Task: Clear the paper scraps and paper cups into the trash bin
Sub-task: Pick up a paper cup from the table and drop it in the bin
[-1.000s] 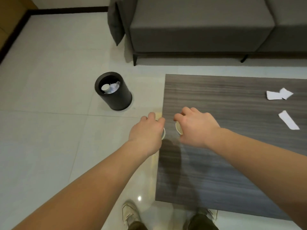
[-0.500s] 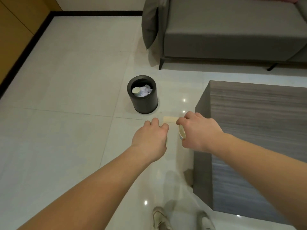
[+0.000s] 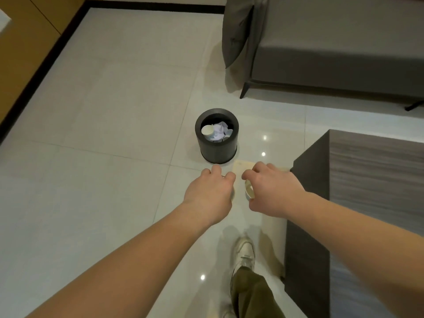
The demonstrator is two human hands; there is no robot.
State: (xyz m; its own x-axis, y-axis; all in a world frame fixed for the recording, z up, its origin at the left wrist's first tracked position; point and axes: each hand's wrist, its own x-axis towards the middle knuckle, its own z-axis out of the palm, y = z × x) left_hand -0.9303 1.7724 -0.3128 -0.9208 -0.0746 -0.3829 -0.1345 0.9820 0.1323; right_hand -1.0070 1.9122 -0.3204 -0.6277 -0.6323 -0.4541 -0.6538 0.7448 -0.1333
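- Head view: my right hand (image 3: 274,191) curls around a paper cup (image 3: 249,191), rim toward my left; my left hand (image 3: 210,193) is curled too, what it holds mostly hidden, only a pale sliver showing
- Both hover over pale floor tiles (image 3: 103,111), near the black trash bin (image 3: 216,143), which holds a cup and crumpled paper (image 3: 220,131); a dark wood table (image 3: 367,191) stands beside my right arm

No text, label, brand, number or sign can be read on anything in view.
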